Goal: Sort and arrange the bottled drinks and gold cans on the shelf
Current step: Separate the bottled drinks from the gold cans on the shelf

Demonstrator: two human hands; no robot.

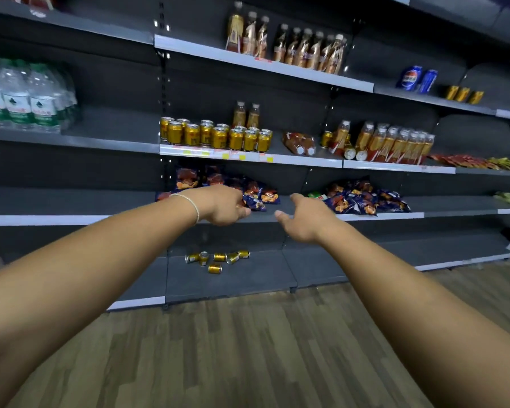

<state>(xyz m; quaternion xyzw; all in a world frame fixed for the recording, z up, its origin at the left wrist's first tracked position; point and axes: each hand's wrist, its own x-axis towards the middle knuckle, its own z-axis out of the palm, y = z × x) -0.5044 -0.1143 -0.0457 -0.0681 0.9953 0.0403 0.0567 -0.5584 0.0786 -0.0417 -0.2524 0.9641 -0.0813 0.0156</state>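
Head view shows left hand [221,206] and right hand [304,219] outstretched mid-frame, both loosely curled around nothing, below upright gold cans [218,136] on the shelf [306,161].

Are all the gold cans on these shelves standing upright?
No, several gold cans lie tipped on their sides, scattered on the bottom shelf.

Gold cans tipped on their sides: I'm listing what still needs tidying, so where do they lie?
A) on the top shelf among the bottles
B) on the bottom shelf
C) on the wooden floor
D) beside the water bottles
B: the tipped gold cans lie scattered in a loose cluster on the bottom shelf, just above the wooden floor.
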